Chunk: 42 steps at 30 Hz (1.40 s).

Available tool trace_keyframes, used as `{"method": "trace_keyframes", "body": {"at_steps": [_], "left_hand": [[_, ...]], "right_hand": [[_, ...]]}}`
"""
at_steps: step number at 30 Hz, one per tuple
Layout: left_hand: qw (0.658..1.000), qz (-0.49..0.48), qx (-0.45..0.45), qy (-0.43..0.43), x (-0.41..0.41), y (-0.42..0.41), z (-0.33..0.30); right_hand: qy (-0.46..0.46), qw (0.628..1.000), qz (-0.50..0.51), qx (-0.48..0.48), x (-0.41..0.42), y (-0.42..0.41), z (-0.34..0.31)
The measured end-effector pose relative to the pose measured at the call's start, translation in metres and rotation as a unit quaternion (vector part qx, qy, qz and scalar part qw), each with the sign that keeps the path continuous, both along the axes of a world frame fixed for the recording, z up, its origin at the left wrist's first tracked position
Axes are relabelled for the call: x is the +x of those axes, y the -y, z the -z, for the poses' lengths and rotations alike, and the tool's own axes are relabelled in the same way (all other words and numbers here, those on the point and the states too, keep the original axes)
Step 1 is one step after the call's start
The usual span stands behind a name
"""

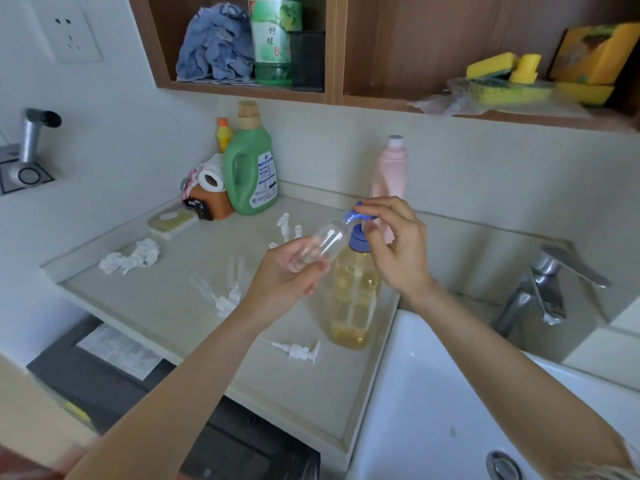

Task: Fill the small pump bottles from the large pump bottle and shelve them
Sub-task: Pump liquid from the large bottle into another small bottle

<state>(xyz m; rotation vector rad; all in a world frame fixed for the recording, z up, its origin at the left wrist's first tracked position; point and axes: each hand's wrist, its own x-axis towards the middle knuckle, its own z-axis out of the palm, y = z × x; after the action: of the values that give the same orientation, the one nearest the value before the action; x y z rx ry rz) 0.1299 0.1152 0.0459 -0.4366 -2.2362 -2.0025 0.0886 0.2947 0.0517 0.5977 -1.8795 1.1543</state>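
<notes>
1. Left hand [291, 271] grips small clear bottle [323, 240], fingers curled round its lower body, tilted so open neck sits right under blue pump spout [356, 214] — lined up to catch liquid.
2. Right hand [394, 244] on top of large pump bottle [353, 289]; thumb and forefinger clamped on blue pump head, other fingers loosely curled. Likely placed so for pressing down.
3. Large pump bottle stands upright on desk [180, 299] near sink [433, 393] edge, part full of yellow liquid; left standing so one hand alone can pump it.
4. Small clear bottle looks empty; filling judged just starting.
5. Loose white pump top [298, 349] lies on desk in front of large bottle, probably off so the neck stays open for filling.
6. More clear small bottles and white pump tops [221, 296] lie on their sides left of left hand; a few more pump tops [287, 226] farther back. Count unclear, blurred.
7. Shelf [249, 88] above, holding blue cloth [214, 46] and green bottle [273, 36]; none of the small bottles seen there yet.
8. Risk as judged: narrow neck slipping off spout, liquid dripping on desk.
</notes>
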Motion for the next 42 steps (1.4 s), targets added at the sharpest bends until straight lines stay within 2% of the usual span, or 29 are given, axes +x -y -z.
{"method": "trace_keyframes", "body": {"at_steps": [3,8,11,17,21,26,32,36,42], "left_hand": [[0.998,0.003,0.025,0.061,-0.006,0.001,0.0],[0.965,0.006,0.151,0.215,-0.011,-0.002,-0.003],[0.951,0.016,0.178,0.252,-0.011,-0.003,-0.001],[0.95,0.073,0.191,0.237,-0.013,0.0,-0.007],[0.95,0.09,0.197,0.225,-0.015,-0.003,-0.008],[0.944,0.104,0.203,0.237,-0.02,-0.001,0.003],[0.942,0.123,0.195,0.245,-0.022,0.003,0.012],[0.95,0.129,0.192,0.208,-0.024,0.006,0.004],[0.96,0.13,0.172,0.181,-0.027,0.009,-0.009]], "right_hand": [[-0.002,1.0,-0.02,-0.017,0.002,0.003,0.007],[-0.034,0.999,0.005,-0.042,-0.001,0.019,0.03],[-0.034,0.999,0.021,-0.034,-0.001,0.02,0.039],[-0.031,0.998,0.041,0.021,0.005,0.009,0.008],[-0.02,0.998,0.057,0.009,0.004,0.009,0.006],[-0.05,0.995,0.076,-0.035,0.0,0.021,0.019],[-0.054,0.99,0.128,-0.006,-0.003,0.027,0.026],[-0.084,0.984,0.154,0.032,-0.006,0.021,0.004],[-0.068,0.988,0.138,0.01,-0.005,0.017,0.0]]}}
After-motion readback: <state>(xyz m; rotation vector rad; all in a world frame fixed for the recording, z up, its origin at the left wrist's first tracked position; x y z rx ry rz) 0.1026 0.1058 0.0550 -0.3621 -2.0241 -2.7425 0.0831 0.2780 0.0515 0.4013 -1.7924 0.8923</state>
